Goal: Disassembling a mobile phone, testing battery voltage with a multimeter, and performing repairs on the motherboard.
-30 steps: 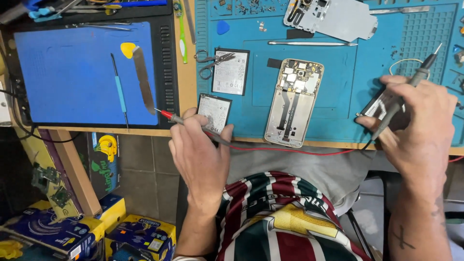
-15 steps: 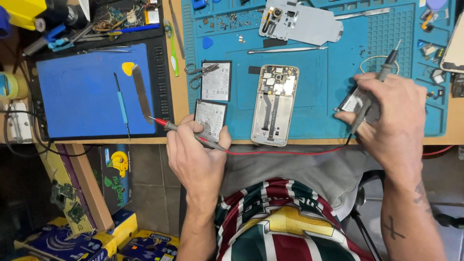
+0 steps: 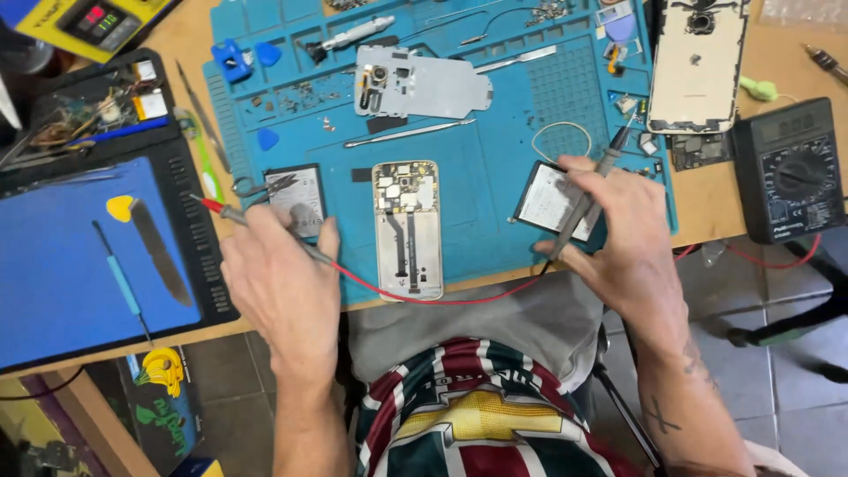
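down in the head view, the left hand [image 3: 281, 287] has its fingers clamped on a red-tipped probe [image 3: 231, 214], its point toward ten o'clock, beside a small battery [image 3: 297, 199] on the blue mat [image 3: 495, 168]. the right hand [image 3: 623, 252] holds a dark probe [image 3: 594, 184] pointing to one o'clock, fingers closed around it and resting on a second battery [image 3: 549, 199]. between the hands lies an opened phone [image 3: 408, 228]. a red lead [image 3: 442, 299] runs along the surface edge. a black multimeter [image 3: 788, 168] sits at three o'clock.
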